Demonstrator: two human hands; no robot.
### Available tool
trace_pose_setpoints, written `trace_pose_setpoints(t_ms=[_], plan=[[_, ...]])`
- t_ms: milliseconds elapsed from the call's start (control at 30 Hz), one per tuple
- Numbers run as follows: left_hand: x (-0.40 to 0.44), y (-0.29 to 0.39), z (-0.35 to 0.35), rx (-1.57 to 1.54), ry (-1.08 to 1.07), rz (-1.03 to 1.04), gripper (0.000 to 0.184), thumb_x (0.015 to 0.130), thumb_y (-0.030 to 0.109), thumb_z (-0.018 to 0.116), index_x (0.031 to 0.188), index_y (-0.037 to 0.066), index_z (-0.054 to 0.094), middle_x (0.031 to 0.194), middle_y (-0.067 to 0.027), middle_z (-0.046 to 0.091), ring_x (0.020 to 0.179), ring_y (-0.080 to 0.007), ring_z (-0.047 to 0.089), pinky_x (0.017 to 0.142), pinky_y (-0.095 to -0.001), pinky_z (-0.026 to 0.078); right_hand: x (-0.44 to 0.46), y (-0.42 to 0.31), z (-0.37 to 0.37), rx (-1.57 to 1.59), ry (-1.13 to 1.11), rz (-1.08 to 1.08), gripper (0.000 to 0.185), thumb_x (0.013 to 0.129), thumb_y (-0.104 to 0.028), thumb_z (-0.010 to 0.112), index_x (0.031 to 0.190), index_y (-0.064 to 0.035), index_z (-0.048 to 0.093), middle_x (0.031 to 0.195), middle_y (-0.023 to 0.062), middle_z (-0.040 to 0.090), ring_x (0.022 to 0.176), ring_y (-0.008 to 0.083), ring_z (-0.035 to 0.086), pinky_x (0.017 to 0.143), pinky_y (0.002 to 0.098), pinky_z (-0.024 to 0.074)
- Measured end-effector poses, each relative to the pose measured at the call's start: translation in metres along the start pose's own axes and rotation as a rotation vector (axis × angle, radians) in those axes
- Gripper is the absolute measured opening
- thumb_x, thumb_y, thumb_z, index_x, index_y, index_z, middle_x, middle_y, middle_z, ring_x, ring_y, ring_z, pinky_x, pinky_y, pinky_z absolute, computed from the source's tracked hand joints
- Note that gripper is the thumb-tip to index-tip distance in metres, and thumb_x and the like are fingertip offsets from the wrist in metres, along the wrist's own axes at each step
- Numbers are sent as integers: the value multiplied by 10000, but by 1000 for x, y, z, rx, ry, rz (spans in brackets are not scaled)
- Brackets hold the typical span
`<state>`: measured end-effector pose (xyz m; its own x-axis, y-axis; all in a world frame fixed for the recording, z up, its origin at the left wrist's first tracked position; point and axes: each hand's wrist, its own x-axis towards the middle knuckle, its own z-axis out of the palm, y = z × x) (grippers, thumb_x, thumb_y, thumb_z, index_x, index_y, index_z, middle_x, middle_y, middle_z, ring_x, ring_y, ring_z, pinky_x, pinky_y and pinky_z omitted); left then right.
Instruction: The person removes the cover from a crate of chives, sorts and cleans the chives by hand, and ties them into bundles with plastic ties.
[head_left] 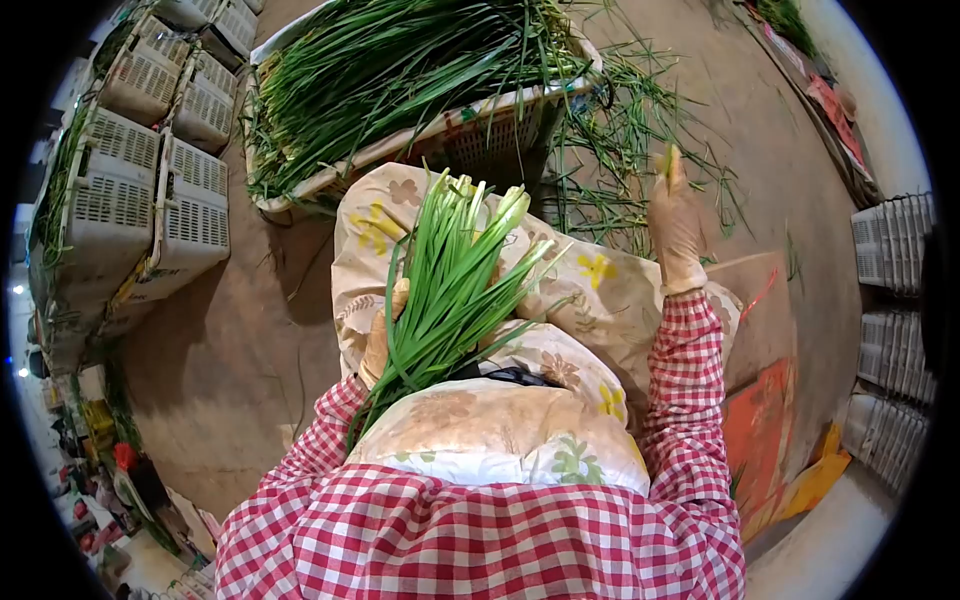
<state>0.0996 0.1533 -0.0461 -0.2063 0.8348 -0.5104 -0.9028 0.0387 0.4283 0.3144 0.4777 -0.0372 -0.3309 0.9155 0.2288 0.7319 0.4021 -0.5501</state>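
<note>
A bunch of garlic chives [455, 270] lies across my lap, its pale cut ends pointing away from me and its leaf tips toward my waist. My left hand [383, 335], in a tan glove, is wrapped round the left side of the bunch. Out to the right, over the littered floor, my gloved right hand [677, 225] is raised with its fingers pinched together. A small yellow-green bit of leaf [669, 160] shows at its fingertips. Beneath the bunch, a patterned cloth [590, 290] covers my legs.
In front of me stands a crate [410, 145] heaped with long green chives [400, 75]. Loose leaves [610, 150] are strewn over the floor to its right. Stacked pale crates [115, 190] line the left, with more crates [888, 245] at the right edge. Cardboard [755, 300] lies by my right arm.
</note>
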Motion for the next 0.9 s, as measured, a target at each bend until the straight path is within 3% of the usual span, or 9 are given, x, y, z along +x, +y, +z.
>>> trace_pose_setpoints(t_ms=[167, 233, 333, 433, 500, 567, 700, 833, 900], plan=[[-1, 2, 11, 40, -10, -8, 421, 930, 409, 547, 1122, 39, 606, 994, -77, 674, 844, -178, 652, 744, -301, 554, -28, -34, -10, 719, 101, 44, 446, 973, -208, 480, 1384, -61, 391, 1131, 89, 654, 1064, 207, 597, 902, 317, 455], [-6, 7, 29, 72, -8, -19, 444, 931, 425, 540, 1131, 34, 598, 998, -77, 673, 842, -179, 652, 743, -301, 555, -30, -40, -21, 981, -389, 299, 439, 950, -333, 548, 1297, -68, 510, 1148, 76, 647, 1043, 175, 603, 878, 296, 454], [-17, 10, 47, 233, 78, 26, 457, 932, 426, 537, 1155, 31, 588, 1019, -84, 668, 860, -184, 653, 758, -310, 555, -33, -64, -29, 1035, -720, 254, 579, 927, -500, 518, 1287, -47, 523, 1198, 82, 620, 1068, 153, 584, 887, 297, 450], [-18, 12, 44, 233, 72, -13, 480, 927, 425, 544, 1198, 30, 569, 1069, -99, 657, 901, -190, 651, 787, -313, 550, -28, -72, -25, 1000, -810, 251, 583, 910, -505, 548, 1273, -49, 538, 1187, 77, 623, 1052, 136, 584, 859, 271, 452], [-19, 13, 46, 303, 36, -22, 502, 921, 431, 550, 1226, 32, 553, 1105, -104, 644, 933, -192, 642, 813, -310, 540, -31, -83, -19, 1092, -736, 264, 454, 895, -331, 647, 1241, -49, 563, 1105, 51, 654, 963, 117, 599, 821, 240, 461], [-18, 14, 45, 337, 10, -39, 524, 916, 437, 554, 1251, 34, 539, 1136, -107, 631, 962, -194, 633, 837, -307, 530, -32, -85, -16, 934, -766, -13, 380, 875, -233, 681, 1200, -53, 603, 1042, 38, 664, 919, 104, 601, 774, 237, 480], [-12, 11, 41, 216, -14, -76, 514, 938, 435, 519, 1252, 29, 536, 1138, -101, 630, 958, -183, 631, 827, -296, 532, -34, -101, -18, 24, -236, -857, 50, 739, -42, 662, 787, -57, 661, 729, 67, 615, 679, 239, 593, 633, 346, 483], [-8, 10, 39, 206, 1, -94, 521, 951, 445, 489, 1257, 25, 532, 1151, -98, 625, 958, -175, 630, 821, -283, 532, -41, -117, -26, -377, -103, -1164, 64, 711, -22, 629, 720, -86, 634, 669, 47, 573, 640, 218, 574, 622, 352, 472], [-9, 9, 38, 202, -17, -89, 530, 946, 453, 495, 1257, 25, 533, 1147, -95, 628, 956, -174, 630, 819, -284, 533, -36, -117, -31, 32, -80, -1019, 51, 745, -47, 623, 733, -95, 618, 643, 40, 540, 621, 206, 553, 624, 346, 469]])
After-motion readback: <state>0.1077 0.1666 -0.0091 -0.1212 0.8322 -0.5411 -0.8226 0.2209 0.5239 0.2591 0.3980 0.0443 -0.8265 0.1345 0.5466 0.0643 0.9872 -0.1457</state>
